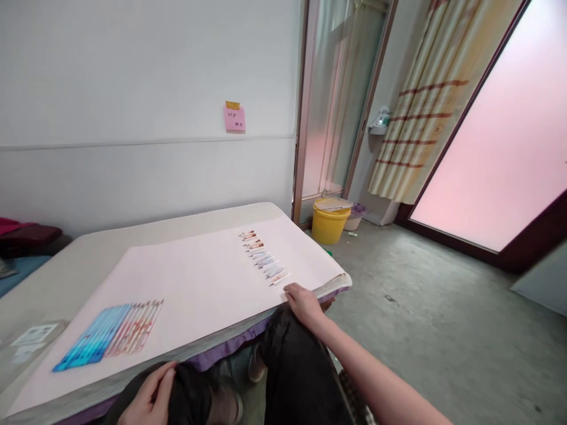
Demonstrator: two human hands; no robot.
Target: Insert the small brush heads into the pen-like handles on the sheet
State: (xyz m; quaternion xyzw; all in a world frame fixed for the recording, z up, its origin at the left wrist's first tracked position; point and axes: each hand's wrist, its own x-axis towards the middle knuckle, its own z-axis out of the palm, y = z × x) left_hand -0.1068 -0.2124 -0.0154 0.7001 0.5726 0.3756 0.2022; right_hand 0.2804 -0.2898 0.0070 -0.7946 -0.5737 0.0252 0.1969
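My left hand (149, 396) rests on my left thigh, its fingers loosely extended and nothing visible in them. My right hand (303, 302) lies over my right knee at the table's front edge, fingers stretched towards the white sheet, also holding nothing. Just beyond its fingertips, a column of slim pens (262, 260) lies on the sheet, some with brown ends and others pale or clear. Nearer my left hand, blue pens (95, 336) lie side by side, touching a group of red and cream patterned pens (135, 327).
The white sheet (199, 277) covers much of the table. A clear plastic packet (33, 339) lies at its left. A pink note (234, 118) is taped to the wall. On the floor at right stand a yellow bucket (330, 224) and a smaller tub (353, 221).
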